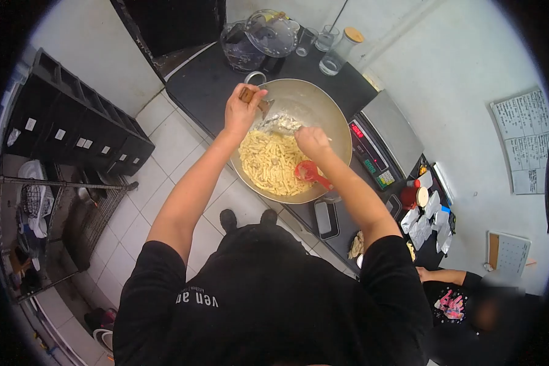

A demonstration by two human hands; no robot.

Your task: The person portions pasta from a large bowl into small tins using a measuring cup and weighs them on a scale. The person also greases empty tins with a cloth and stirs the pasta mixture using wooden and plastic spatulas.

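A large metal bowl holds a heap of short pale-yellow pasta. On the bowl's far inner side lies a clump of creamy white food. My left hand, over the left rim, is closed round the brown wooden handle of a metal spatula, its blade angled down into the bowl. My right hand is closed above the pasta, beside the white clump; what it grips is mostly hidden by the fingers. A red plastic scoop rests on the pasta below my right hand.
Right of the bowl stands a digital scale. Behind are a clear container, glasses and a wooden-lidded jar. Foil packets lie farther right, near another person. A black tray sits at the counter edge.
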